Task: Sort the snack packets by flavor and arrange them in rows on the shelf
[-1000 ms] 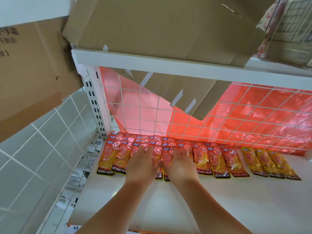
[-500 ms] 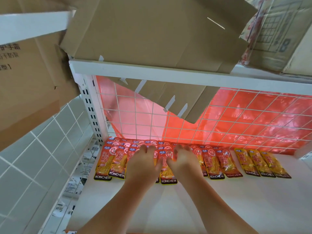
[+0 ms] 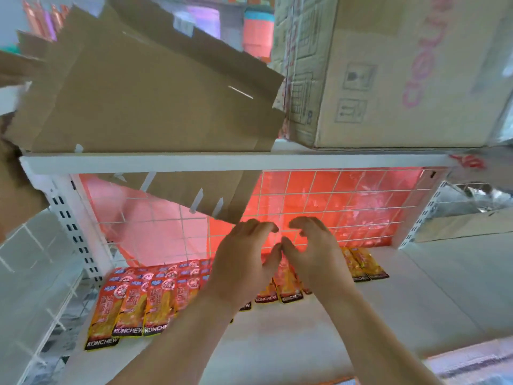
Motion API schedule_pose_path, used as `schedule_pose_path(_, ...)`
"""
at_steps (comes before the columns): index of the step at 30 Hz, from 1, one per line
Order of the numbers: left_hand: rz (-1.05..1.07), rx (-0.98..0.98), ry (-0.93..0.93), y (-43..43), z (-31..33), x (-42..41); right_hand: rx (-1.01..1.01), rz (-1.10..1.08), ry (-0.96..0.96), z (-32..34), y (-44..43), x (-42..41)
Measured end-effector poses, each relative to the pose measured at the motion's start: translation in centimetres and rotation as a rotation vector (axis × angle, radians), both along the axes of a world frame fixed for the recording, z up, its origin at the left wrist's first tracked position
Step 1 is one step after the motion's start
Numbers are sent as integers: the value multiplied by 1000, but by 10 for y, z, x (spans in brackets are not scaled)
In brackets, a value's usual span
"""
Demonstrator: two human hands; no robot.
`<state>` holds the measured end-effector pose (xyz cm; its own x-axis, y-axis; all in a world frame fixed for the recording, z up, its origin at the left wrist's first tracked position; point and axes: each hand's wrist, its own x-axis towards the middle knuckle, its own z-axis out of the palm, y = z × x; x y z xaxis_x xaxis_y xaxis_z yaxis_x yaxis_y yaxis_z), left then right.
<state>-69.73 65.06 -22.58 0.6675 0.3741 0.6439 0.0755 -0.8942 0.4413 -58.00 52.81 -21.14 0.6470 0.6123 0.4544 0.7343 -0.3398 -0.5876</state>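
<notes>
A row of red-orange KONCHEW snack packets point(image 3: 133, 304) lies overlapping along the back of the white shelf point(image 3: 277, 345), from its left end to the middle. More of them point(image 3: 287, 287) show between my wrists. Two yellower packets point(image 3: 363, 266) lie at the right end of the row. My left hand point(image 3: 244, 262) and my right hand point(image 3: 313, 254) hover side by side above the middle of the row, in front of the wire back. Their fingers are loosely curled and hold nothing. My hands and forearms hide the packets beneath them.
A white wire grid with red film point(image 3: 347, 201) closes the shelf's back. A flattened cardboard sheet point(image 3: 152, 107) leans on the upper shelf board point(image 3: 222, 162) and hangs down behind it. A large carton point(image 3: 402, 70) stands on the upper board at right. A slotted upright point(image 3: 75, 226) stands left.
Both hands have lifted off the packets they were pressing and now hover above the row. The view has tilted upward, showing more of the upper shelf and its boxes.
</notes>
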Motion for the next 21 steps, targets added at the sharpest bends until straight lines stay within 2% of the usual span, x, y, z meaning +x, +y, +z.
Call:
schedule_pose_path(5,-166,52,-63,-63,71,46,84,-62,-159,71,-87,36)
schedule_pose_path(10,-275,199,-128,-156,138,95,111,-200,-301,139,-203,71)
schedule_pose_path(16,-372,267,-86,-276,202,150,132,-344,-343,194,-356,101)
schedule_pose_path(21,-464,219,-49,-358,234,184,96,-453,-354,221,-464,121)
